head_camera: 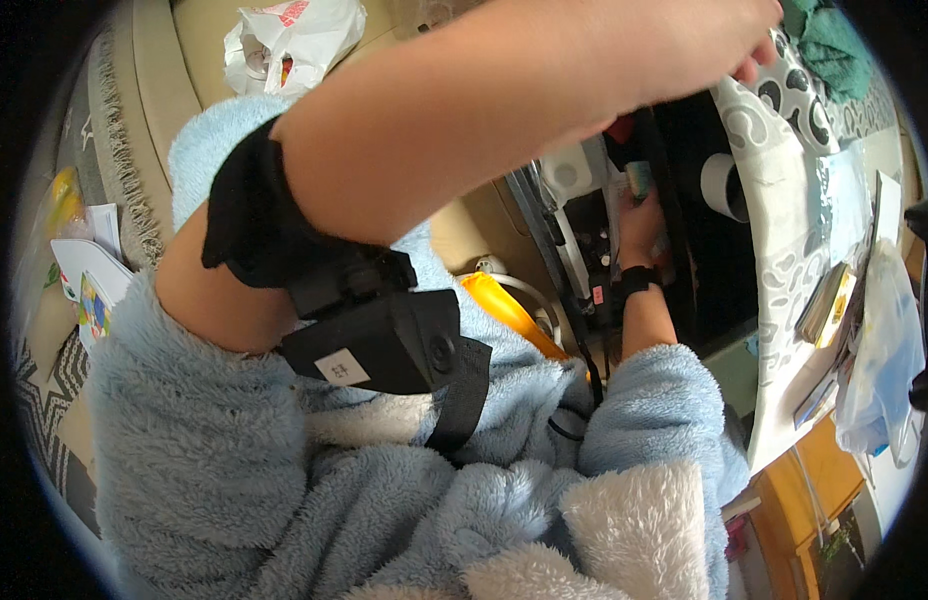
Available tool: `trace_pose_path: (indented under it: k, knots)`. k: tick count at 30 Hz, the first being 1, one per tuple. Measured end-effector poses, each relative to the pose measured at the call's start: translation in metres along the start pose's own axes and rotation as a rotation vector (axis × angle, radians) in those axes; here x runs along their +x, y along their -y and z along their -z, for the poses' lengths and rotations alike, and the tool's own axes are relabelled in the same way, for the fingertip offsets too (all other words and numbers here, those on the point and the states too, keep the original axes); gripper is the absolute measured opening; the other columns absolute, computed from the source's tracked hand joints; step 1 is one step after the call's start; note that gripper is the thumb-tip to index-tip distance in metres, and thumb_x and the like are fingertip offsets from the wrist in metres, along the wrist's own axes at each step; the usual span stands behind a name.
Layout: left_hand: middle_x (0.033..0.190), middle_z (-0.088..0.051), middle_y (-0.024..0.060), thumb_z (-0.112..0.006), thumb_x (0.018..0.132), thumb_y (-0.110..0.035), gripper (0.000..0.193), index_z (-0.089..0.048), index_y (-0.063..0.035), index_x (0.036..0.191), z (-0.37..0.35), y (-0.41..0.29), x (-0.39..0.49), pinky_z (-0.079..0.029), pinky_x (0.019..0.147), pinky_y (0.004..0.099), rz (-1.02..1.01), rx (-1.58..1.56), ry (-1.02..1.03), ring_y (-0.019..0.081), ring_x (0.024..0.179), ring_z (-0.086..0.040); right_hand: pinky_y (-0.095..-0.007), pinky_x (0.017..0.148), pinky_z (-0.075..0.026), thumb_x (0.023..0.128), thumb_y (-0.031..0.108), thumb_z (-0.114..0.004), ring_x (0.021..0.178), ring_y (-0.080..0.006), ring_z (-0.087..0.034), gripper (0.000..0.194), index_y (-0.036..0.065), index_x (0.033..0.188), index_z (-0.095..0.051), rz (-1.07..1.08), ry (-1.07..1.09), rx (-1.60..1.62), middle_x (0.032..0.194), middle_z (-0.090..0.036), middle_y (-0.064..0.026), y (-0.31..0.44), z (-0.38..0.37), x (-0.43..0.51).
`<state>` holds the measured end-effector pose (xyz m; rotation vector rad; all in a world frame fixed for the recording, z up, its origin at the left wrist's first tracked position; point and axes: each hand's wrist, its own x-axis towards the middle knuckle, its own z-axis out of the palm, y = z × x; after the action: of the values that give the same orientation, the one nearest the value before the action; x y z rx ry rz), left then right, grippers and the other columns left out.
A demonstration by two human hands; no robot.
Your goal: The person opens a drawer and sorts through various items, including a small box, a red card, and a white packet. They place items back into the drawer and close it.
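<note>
My left hand reaches across to the upper right, its fingers curled at the edge of a grey-and-white patterned tablecloth; the top edge cuts off part of it. Inside a dark open compartment under the cloth, my right hand is around a small teal and multicoloured object, too blurred to name. Beside that hand lie a white plastic object and small dark items. A white ring-shaped object shows against the compartment's black interior. My left forearm covers part of the compartment.
A white plastic bag sits on the beige seat at the upper left. On the cloth lie a green cloth, a stack of cards or booklets and a clear bluish bag. An orange-yellow item and a white cable are near my lap.
</note>
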<state>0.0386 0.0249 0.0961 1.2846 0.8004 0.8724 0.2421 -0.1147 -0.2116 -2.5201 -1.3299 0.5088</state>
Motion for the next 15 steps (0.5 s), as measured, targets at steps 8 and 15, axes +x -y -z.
trace_pose_path:
  k: [8,15]
  knots:
    - [0.078,-0.058,0.0064,-0.045,0.092,-0.019,0.027,-0.057,0.0051,0.094,0.008,-0.006,0.002,-0.044,0.070,0.0253,0.205,-0.064,0.124,0.0117,0.071,-0.053,-0.0470,0.093,-0.040,0.084,0.032,-0.063,0.112,-0.0380,-0.051,0.052,-0.004,0.119,-0.051,0.177,-0.207,0.005,0.121,-0.052,-0.0248,-0.011,-0.017,-0.020]
    - [0.079,-0.059,0.0071,-0.046,0.091,-0.018,0.027,-0.059,0.0047,0.088,-0.002,-0.001,-0.014,-0.044,0.070,0.0251,-0.031,0.069,0.040,0.0120,0.071,-0.053,-0.0473,0.098,-0.036,0.085,0.042,-0.058,0.112,-0.0333,-0.052,0.056,0.001,0.122,-0.051,0.310,-0.089,-0.465,0.121,-0.055,-0.0184,-0.038,0.000,-0.066]
